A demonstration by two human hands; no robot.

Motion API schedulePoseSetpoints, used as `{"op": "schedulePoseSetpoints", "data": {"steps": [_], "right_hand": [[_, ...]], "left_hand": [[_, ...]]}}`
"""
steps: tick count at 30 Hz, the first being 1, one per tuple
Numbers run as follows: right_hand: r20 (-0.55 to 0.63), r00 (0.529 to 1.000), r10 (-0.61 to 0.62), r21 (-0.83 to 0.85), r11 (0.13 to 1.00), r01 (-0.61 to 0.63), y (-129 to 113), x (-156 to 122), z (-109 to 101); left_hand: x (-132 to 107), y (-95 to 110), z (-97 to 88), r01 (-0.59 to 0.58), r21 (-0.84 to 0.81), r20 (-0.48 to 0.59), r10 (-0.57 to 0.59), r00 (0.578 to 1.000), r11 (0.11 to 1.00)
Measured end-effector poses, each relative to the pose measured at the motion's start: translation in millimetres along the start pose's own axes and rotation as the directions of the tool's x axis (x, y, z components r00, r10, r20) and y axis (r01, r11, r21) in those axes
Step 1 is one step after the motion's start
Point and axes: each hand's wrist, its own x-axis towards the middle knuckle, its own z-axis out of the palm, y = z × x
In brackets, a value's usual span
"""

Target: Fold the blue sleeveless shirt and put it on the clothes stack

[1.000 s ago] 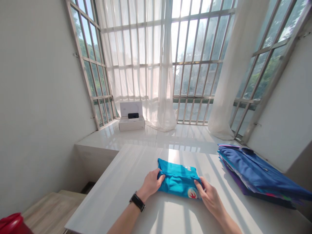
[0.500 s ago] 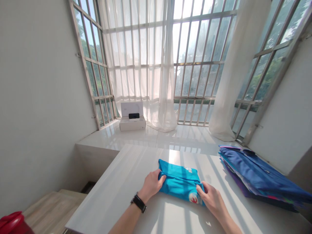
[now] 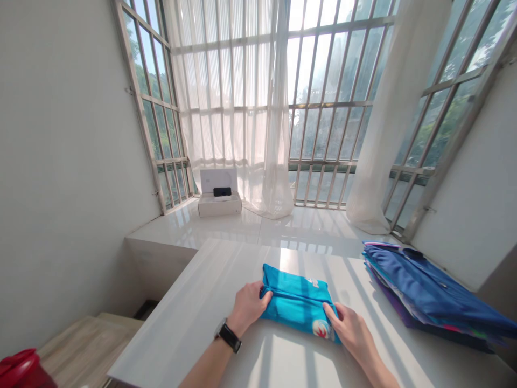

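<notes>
A bright blue folded garment point(image 3: 297, 302) lies in a flat bundle on the white table point(image 3: 194, 307). It has a white print near its far right corner and a round red-and-white emblem near its front right corner. My left hand point(image 3: 249, 307), with a black-strapped watch on the wrist, grips the bundle's left edge between thumb and fingers. At the opposite edge, my right hand point(image 3: 349, 323) pinches the cloth near the emblem. A fold line runs across the bundle between both hands. The fingers underneath the cloth are hidden.
A stack of folded dark blue clothes point(image 3: 436, 296) sits on the table's right side. On the window ledge stands an opened white box point(image 3: 219, 206) with a black phone point(image 3: 222, 192) propped on it. A red container point(image 3: 26, 369) is low at the left.
My left hand has shifted slightly left along the garment's edge. My right hand stays at the right edge with its thumb slightly moved. The bundle lies almost as before.
</notes>
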Motion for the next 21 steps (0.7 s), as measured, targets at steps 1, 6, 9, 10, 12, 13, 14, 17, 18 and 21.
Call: {"op": "schedulePoseSetpoints", "data": {"steps": [1,6,9,10,12,13,14,17,18,21], "right_hand": [[-0.004,1.0,-0.002,-0.007,1.0,0.002,0,0,0],[-0.029,1.0,0.001,-0.08,0.997,-0.003,2,-1,2],[-0.032,0.999,0.025,-0.113,0.993,-0.029,4,-3,2],[-0.05,0.999,0.022,-0.102,0.994,-0.027,5,-3,1],[-0.132,0.99,-0.042,-0.047,0.998,0.036,6,-2,2],[-0.185,0.977,-0.108,-0.017,0.994,0.106,6,-1,2],[-0.231,0.955,-0.187,0.004,0.981,0.193,5,0,2],[-0.256,0.881,-0.397,0.028,0.908,0.417,1,6,6],[-0.227,0.871,-0.435,0.039,0.89,0.455,-2,8,8],[-0.101,0.876,-0.472,0.102,0.871,0.481,-9,10,12]], "left_hand": [[0,0,-0.1,0.001,0.006,-0.001,-0.001,1.0,1.0],[0,-3,0.2,-0.005,0.02,0.007,0.004,1.0,1.0],[0,-4,1.4,-0.006,0.019,0.016,0.006,1.0,1.0],[0,-4,1.7,-0.011,0.015,0.014,0.011,1.0,1.0],[-1,-4,1.8,-0.066,-0.012,-0.025,0.065,0.998,0.998],[-1,-3,1.9,-0.12,-0.031,-0.057,0.119,0.991,0.992],[-1,-3,2.1,-0.188,-0.048,-0.089,0.183,0.979,0.981],[-1,0,5.2,-0.351,-0.074,-0.122,0.341,0.932,0.933],[0,0,7.1,-0.373,-0.078,-0.114,0.364,0.925,0.924],[1,1,13.9,-0.385,-0.093,-0.095,0.377,0.922,0.918]]}}
